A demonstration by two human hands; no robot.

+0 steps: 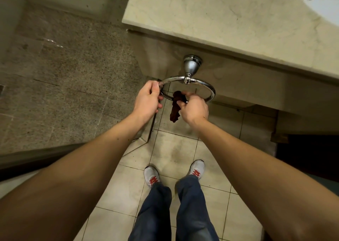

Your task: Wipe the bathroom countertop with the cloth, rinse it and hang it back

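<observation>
The left hand (147,98) is closed on the towel ring (187,89) at its nine o'clock side. The dark cloth (175,108) hangs over the ring's near rim, apparently pinched by the right hand (194,108) at the cloth's three o'clock. The surface (211,20) lies at one o'clock.

Bare forearms, dark blue jeans (156,213), white trainers (151,175) with red laces.

The towel ring (187,89) is partly blocked: the left hand (147,98) grips its left rim, and the cloth (175,106) with the right hand (195,108) fills its near edge. The ring's far half stays open. The bench (211,20) edge overhangs above.
</observation>
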